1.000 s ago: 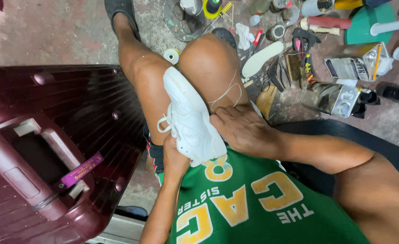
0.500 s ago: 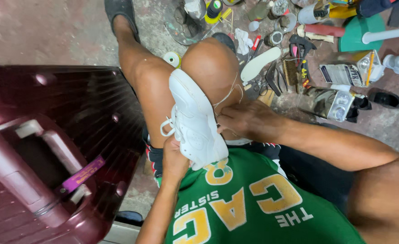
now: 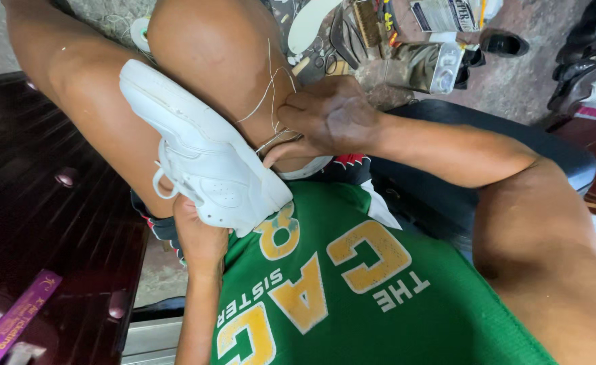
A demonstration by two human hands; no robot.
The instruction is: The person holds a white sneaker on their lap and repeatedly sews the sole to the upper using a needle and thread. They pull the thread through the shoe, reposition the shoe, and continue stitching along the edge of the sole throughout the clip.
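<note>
The white sneaker (image 3: 203, 159) lies wedged between the person's raised knees, against the green shirt (image 3: 352, 290). The left hand (image 3: 200, 236) sits under the sneaker's heel end, its grip closed around that end from below. The right hand (image 3: 328, 118) presses beside the sneaker's sole, fingers pinched together on a thin pale thread (image 3: 271, 88) running up over the knee.

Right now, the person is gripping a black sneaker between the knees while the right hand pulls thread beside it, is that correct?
Not quite: the sneaker is white, not black, as the head view shows. It is held between the knees, and the right hand does pull thread beside it.
</note>
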